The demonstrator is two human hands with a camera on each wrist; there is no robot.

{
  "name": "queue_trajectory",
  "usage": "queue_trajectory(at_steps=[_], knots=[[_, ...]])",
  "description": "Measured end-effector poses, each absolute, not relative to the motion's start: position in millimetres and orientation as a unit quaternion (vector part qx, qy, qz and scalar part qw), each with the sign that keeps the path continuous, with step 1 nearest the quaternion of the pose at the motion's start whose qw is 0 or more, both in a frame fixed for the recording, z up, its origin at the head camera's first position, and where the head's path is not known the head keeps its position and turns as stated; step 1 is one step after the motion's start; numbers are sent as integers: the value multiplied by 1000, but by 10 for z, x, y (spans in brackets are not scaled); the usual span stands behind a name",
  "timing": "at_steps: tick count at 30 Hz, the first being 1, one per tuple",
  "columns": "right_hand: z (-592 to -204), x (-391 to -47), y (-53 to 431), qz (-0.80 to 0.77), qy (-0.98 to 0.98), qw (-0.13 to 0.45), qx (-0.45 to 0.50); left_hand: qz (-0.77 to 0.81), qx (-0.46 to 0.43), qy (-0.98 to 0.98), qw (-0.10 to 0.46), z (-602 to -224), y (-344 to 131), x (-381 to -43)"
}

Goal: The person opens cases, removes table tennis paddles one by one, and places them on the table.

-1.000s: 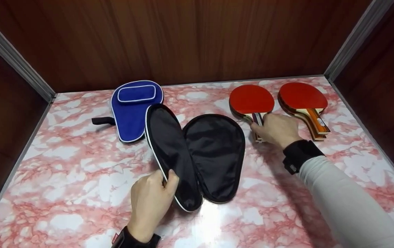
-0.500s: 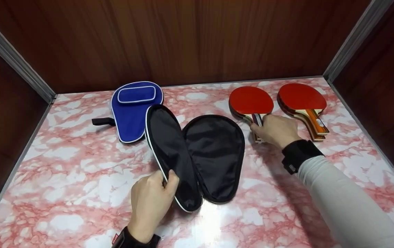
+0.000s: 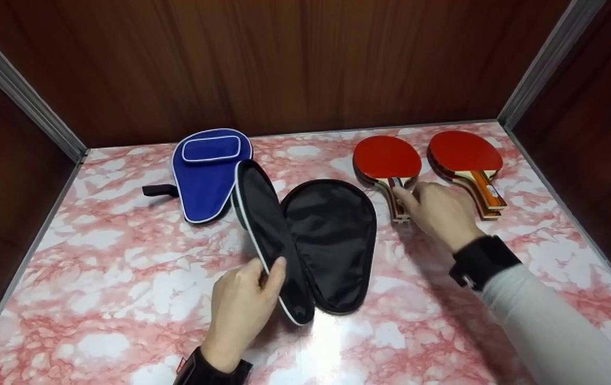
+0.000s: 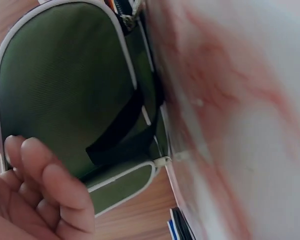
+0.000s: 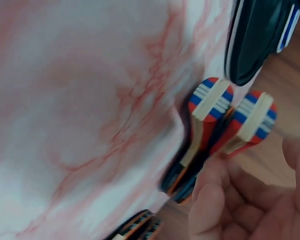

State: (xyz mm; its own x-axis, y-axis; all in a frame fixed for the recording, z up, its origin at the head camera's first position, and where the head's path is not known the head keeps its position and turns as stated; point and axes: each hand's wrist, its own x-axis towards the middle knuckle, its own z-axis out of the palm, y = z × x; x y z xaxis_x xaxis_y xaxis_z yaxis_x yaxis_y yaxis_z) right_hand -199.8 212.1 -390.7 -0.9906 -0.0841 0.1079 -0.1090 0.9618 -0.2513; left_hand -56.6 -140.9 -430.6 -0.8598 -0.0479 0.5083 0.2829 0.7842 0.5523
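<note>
A table tennis bat case lies unzipped, its black lining upward. My left hand holds the edge of its white-piped flap, thumb inside, and tilts it up. The left wrist view shows the flap's green outside, a dark strap and my curled fingers against it. To the right, a stacked pair of red table tennis bats lies handle toward me. My right hand is at their handles. In the right wrist view its fingers are near the upper handle, the thumb apart from it.
A second stacked pair of red bats lies at the far right. A blue case with white piping and a black strap lies back left. Brown wood-grain panels wall the marbled table at the back and sides.
My right hand has drawn back slightly and loosened from the bat handles. My left hand has tilted the case flap a little more upright, to the right. The bats stay in place.
</note>
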Motion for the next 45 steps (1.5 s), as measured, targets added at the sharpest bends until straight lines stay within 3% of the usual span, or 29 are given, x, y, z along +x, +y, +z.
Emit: queue_trajectory(at_steps=[4, 7, 18, 28, 38, 45], knots=[[-3904, -1815, 2114, 154, -972, 151, 97, -325, -84, -913, 231, -4220, -1321, -602], [-3928, -1736, 2084, 178, -957, 189, 131, -322, -101, -916, 219, -4158, -1233, -656], [-4100, -1509, 2005, 220, -945, 164, 179, -234, -136, -940, 207, -4042, -732, -887], [-4216, -1383, 2003, 234, -928, 178, 230, -142, -163, -972, 93, -4150, -361, -1005], [-4278, -1346, 2014, 248, -919, 180, 248, -104, -175, -975, 93, -4372, -245, -954], [-4325, -1328, 2011, 244, -916, 184, 262, -105, -259, -954, 107, -4354, -403, -754]])
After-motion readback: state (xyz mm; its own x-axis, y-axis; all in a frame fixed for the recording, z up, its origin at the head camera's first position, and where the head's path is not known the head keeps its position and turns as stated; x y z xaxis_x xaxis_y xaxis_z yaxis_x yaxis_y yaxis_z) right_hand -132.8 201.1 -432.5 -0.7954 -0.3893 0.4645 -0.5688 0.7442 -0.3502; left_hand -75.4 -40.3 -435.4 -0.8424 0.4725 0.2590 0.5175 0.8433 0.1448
